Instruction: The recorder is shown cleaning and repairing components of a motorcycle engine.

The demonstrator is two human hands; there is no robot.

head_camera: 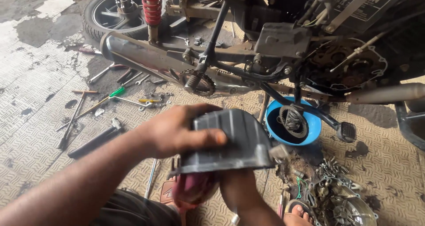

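Note:
I hold a dark grey plastic motorcycle cover [237, 139] in front of me, low in the head view. My left hand [177, 130] grips its left side, thumb lying across the top. Under the cover my right hand [239, 190] supports it from below, with a reddish cloth [195, 188] bunched beside it. Behind the cover stands a stripped motorcycle with its sprocket [198, 82] and open engine side [349, 66] exposed.
A blue bowl [312, 128] holding a clutch part sits under the engine. Spanners and screwdrivers [117, 93] lie scattered on the patterned floor at left. A loose wheel [119, 11] lies at the back. Springs and an engine cover [349, 208] rest at lower right near a foot [299, 215].

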